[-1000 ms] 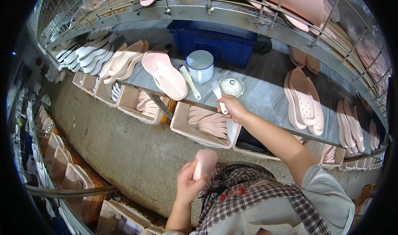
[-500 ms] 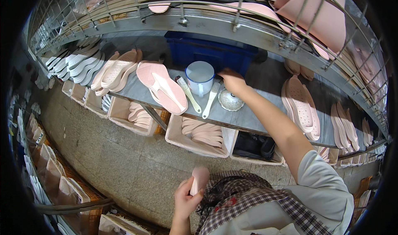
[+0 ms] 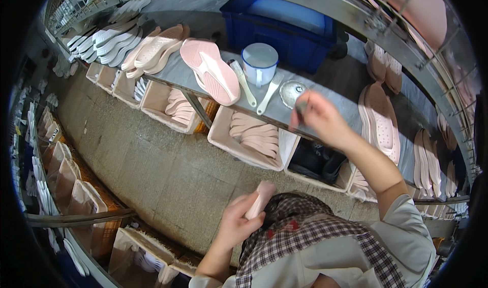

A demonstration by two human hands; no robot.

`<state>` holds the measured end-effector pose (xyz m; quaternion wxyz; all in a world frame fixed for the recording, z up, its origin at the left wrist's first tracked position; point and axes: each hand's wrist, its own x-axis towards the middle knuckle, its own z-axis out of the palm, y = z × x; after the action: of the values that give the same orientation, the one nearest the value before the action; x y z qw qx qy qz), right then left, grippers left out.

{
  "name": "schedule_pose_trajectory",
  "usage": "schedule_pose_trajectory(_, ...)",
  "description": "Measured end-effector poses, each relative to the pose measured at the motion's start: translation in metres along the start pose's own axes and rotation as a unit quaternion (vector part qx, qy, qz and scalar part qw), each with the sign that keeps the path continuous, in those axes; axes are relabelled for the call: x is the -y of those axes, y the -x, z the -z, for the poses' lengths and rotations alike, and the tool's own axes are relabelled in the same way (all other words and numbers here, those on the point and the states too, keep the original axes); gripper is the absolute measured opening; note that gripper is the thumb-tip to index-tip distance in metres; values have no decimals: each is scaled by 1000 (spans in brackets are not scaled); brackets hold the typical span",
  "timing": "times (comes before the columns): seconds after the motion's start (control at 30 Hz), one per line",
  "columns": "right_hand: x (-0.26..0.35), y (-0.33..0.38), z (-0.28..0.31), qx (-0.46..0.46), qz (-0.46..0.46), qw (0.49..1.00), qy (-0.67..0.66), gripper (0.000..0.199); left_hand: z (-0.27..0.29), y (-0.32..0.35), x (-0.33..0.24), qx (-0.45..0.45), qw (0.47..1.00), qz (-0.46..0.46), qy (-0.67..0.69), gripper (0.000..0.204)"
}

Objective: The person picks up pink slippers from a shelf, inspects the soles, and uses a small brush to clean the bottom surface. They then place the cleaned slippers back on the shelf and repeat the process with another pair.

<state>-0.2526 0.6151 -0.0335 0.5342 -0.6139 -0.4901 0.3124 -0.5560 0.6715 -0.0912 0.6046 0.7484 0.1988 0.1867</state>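
My left hand (image 3: 238, 221) is closed around a pale pink shoe piece (image 3: 262, 199), held low in front of the apron; part of it is hidden by the fingers. Over the shelf's front edge, my right hand (image 3: 325, 117) pinches something small and dark (image 3: 302, 106), too blurred to name. Just beyond that hand lies a round silvery lid (image 3: 292, 93) with a knob. To its left are a white mug (image 3: 260, 64) with a blue rim and two pale-handled brushes (image 3: 270, 93) (image 3: 244, 83). A pink sole (image 3: 211, 70) rests tread up beside the brushes.
Behind the mug stands a blue plastic bin (image 3: 277, 31). Pink soles (image 3: 377, 120) stand along the shelf to the right, white ones (image 3: 119, 41) to the left. Lined baskets (image 3: 218, 130) of pink pieces sit below. A metal rail (image 3: 81, 219) crosses at lower left.
My right hand has drawn back from beside the blue bin toward me, now with a small dark thing in its fingers. My left hand keeps the pink piece, now tilted. The view has shifted.
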Motion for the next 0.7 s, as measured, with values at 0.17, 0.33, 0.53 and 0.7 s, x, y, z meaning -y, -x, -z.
schedule_pose_trajectory(0.17, 37, 82, -45, 168, -70, 982, -57, 24, -23, -3, -38, 31, 998, -51, 7, 50)
schedule_pose_trajectory(0.33, 50, 117, -39, 129, -68, 988, 58, 29, -48, 0, -56, 53, 996, -60, -36, 51)
schedule_pose_trajectory(0.53, 53, 143, -33, 76, -41, 993, 77, 24, -72, 8, -67, 48, 993, -80, -75, 53)
schedule_pose_trajectory(0.7, 48, 158, -37, 36, -45, 993, 99, 28, -87, 17, -73, 38, 994, -69, -81, 52)
